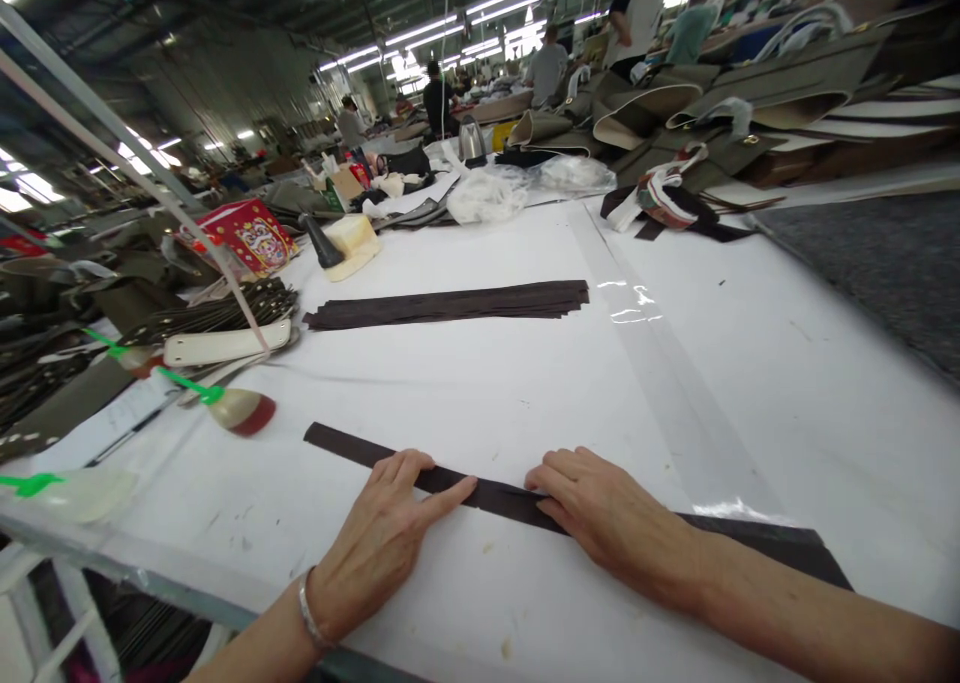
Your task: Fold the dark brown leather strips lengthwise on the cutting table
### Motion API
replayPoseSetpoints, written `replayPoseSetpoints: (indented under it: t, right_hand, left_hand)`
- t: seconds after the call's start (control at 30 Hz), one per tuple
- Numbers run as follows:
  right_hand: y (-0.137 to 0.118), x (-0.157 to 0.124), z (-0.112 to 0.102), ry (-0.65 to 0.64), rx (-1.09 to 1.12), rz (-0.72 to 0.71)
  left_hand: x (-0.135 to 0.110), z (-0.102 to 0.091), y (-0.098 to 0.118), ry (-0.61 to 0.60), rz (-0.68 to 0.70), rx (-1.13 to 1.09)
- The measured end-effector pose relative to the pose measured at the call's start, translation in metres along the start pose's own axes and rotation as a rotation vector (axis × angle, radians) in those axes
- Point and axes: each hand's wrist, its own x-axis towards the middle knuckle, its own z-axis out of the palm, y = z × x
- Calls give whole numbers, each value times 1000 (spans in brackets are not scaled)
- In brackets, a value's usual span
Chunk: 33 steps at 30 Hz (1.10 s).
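A long dark brown strip (352, 448) lies flat across the near part of the white table (510, 393). My left hand (386, 528) rests on the strip with its fingers stretched out flat, pressing it down. My right hand (600, 508) lies flat on the strip a little further right, fingers together and extended; its forearm covers part of the strip. Neither hand grips anything. Further back lies a stack of similar dark strips (450, 305).
Glue bottles with green nozzles (225, 403) lie at the left beside piles of straps (217, 313) and a red box (251, 233). A hammer (322, 243) rests on a cream block. Bags and leather pieces (675, 113) crowd the far right. People stand in the background.
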Motion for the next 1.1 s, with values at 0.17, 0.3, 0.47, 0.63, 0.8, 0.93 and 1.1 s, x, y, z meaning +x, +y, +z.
replayPoseSetpoints:
  t: [0.17, 0.3, 0.47, 0.63, 0.8, 0.93, 1.1]
  right_hand:
    - [6, -5, 8, 53, -46, -93]
    - [7, -4, 10, 87, -58, -116]
    - [8, -6, 7, 82, -78, -144]
    - [14, -14, 7, 88, -88, -189]
    - [19, -22, 4, 74, -144, -237]
    - [21, -27, 1, 59, -200, -249]
    - [22, -33, -6, 62, -278, -307]
  left_hand:
    - [12, 0, 15, 103, 47, -114]
    - [21, 9, 30, 99, 64, -257]
    - [19, 17, 30, 82, 20, -287]
    - [20, 14, 30, 43, 33, -251]
    - [21, 14, 33, -8, 32, -187]
    - [22, 13, 35, -55, 34, -136]
    - [25, 11, 40, -123, 16, -56]
